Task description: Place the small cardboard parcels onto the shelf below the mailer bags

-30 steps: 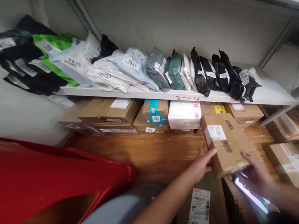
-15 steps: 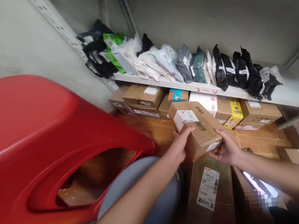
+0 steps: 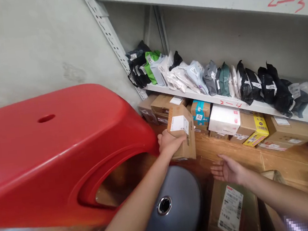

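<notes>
Wooden flooring under the grey shelf is crowded with parcels, and with only the left hand gripping the small cardboard box beside the red plastic shell while the right hand hangs released and empty nearer right, that one-handed hold could slip and drop it.

A small brown cardboard box is held off the wooden floor in the left hand, whose fingers wrap its lower left edge. It stands tilted, its top leaning away toward the lower shelf. A white rectangular shipping label with dark print covers the upper part of its facing side, and a strip of clear tape runs down its right-hand face. It hangs just beside the rim of the red plastic shell.
</notes>
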Demonstrator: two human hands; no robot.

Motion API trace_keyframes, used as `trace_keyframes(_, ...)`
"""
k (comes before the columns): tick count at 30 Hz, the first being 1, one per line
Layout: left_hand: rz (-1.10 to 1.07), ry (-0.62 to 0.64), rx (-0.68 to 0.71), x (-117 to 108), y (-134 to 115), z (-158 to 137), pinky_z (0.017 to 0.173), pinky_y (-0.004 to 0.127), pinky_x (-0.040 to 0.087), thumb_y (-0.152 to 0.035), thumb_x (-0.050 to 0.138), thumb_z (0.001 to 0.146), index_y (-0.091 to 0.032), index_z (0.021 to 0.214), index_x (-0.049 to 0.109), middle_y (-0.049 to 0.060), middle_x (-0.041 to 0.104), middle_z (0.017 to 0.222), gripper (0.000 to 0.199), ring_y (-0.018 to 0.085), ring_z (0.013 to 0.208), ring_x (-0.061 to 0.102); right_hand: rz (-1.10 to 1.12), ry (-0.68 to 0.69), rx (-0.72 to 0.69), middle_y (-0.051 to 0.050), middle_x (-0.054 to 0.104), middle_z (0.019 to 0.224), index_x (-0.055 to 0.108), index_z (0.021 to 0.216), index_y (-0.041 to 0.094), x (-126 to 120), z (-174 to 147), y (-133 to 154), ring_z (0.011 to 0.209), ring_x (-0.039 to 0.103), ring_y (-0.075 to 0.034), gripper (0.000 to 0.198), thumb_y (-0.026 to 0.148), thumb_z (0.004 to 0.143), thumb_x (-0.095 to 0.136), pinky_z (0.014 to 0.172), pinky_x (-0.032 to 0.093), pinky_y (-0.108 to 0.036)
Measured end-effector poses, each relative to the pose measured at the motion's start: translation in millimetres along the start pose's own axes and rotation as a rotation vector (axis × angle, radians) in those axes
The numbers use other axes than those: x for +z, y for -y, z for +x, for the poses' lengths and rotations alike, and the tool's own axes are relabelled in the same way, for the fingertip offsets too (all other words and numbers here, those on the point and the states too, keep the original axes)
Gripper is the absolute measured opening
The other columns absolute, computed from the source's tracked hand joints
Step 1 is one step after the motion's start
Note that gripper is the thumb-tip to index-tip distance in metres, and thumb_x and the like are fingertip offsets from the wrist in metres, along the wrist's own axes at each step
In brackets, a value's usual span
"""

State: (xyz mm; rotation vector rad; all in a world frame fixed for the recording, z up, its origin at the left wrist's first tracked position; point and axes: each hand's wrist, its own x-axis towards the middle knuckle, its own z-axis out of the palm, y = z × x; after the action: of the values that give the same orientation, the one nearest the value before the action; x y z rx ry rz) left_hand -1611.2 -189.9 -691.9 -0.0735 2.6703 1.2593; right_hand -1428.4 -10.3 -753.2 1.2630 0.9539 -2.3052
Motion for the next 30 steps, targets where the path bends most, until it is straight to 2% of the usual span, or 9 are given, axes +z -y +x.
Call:
trace_keyframes(4, 0.249, -0.001, 0.094, -6.8, 2.0, 9.7, 0.107, 0.046, 0.047, -0.040, 0.076, 0.058, -0.012, 0.122, 0.056, 0.020, 0.052, 0.130, 0.073, 0.040, 0.133, 0.049, -0.053, 0.059, 0.000, -0.007, 0.075, 0.083, 0.065, 0.094, 0.016, -34.9, 7.5, -9.5, 0.072, 0.070, -0.017, 0.023, 0.039, 0.098, 0.058, 0.077, 0.050, -0.029)
trace_keyframes(8, 0.396, 0.009, 0.131, 2.3, -0.5, 20.4, 0.105, 0.042, 0.048, -0.046, 0.074, 0.066, -0.006, 0.127, 0.053, 0.022, 0.050, 0.132, 0.076, 0.038, 0.132, 0.048, -0.082, 0.069, 0.009, -0.007, 0.075, 0.079, 0.068, 0.092, 0.016, -55.6, 19.0, -17.8, 0.071, 0.070, -0.017, 0.019, 0.033, 0.095, 0.061, 0.073, 0.048, -0.028)
trace_keyframes(14, 0.404, -0.027, 0.183, 24.8, -6.0, 49.3, 0.109, 0.037, 0.045, -0.050, 0.073, 0.072, -0.006, 0.132, 0.051, 0.021, 0.049, 0.133, 0.078, 0.035, 0.131, 0.049, -0.120, 0.115, -0.010, -0.004, 0.077, 0.082, 0.070, 0.096, 0.017, -59.8, 36.8, -32.2, 0.074, 0.069, -0.016, 0.019, 0.032, 0.085, 0.074, 0.075, 0.047, -0.028)
trace_keyframes(19, 0.391, -0.005, 0.218, 33.0, -10.7, 83.1, 0.103, 0.040, 0.050, -0.051, 0.076, 0.070, -0.011, 0.130, 0.057, 0.021, 0.053, 0.133, 0.074, 0.037, 0.128, 0.053, -0.142, 0.172, -0.054, -0.003, 0.077, 0.083, 0.071, 0.098, 0.017, -59.5, 35.8, -30.1, 0.074, 0.069, -0.015, 0.038, 0.038, 0.072, 0.087, 0.072, 0.046, -0.028)
trace_keyframes(22, 0.374, -0.006, 0.225, 39.9, -18.6, 108.2, 0.099, 0.043, 0.051, -0.048, 0.080, 0.066, -0.009, 0.127, 0.061, 0.025, 0.054, 0.132, 0.075, 0.041, 0.124, 0.056, -0.144, 0.194, -0.105, -0.002, 0.078, 0.084, 0.072, 0.097, 0.020, -64.4, 31.9, -23.9, 0.076, 0.070, -0.015, 0.047, 0.045, 0.063, 0.093, 0.073, 0.047, -0.027)
trace_keyframes(25, 0.333, -0.033, 0.254, 51.8, -28.2, 130.7, 0.101, 0.042, 0.050, -0.048, 0.083, 0.064, -0.004, 0.126, 0.063, 0.027, 0.055, 0.133, 0.079, 0.042, 0.122, 0.057, -0.164, 0.170, -0.126, -0.002, 0.078, 0.085, 0.073, 0.097, 0.021, -71.8, 29.9, -18.8, 0.077, 0.070, -0.015, 0.051, 0.047, 0.060, 0.095, 0.075, 0.049, -0.028)
trace_keyframes(27, 0.310, -0.055, 0.273, 63.5, -32.7, 137.0, 0.107, 0.045, 0.044, -0.047, 0.082, 0.069, -0.003, 0.129, 0.061, 0.027, 0.057, 0.132, 0.078, 0.041, 0.124, 0.055, -0.170, 0.137, -0.132, -0.001, 0.078, 0.085, 0.073, 0.096, 0.021, -76.6, 29.8, -16.8, 0.077, 0.070, -0.015, 0.050, 0.046, 0.059, 0.096, 0.075, 0.049, -0.028)
trace_keyframes(30, 0.221, -0.200, 0.351, 86.0, -36.0, 128.8, 0.123, 0.056, 0.021, -0.046, 0.067, 0.087, -0.016, 0.141, 0.057, 0.019, 0.053, 0.145, 0.063, 0.040, 0.142, 0.039, -0.163, 0.097, -0.152, -0.002, 0.078, 0.086, 0.073, 0.098, 0.022, -86.3, 30.2, -14.4, 0.079, 0.070, -0.016, 0.047, 0.045, 0.062, 0.094, 0.077, 0.049, -0.029)
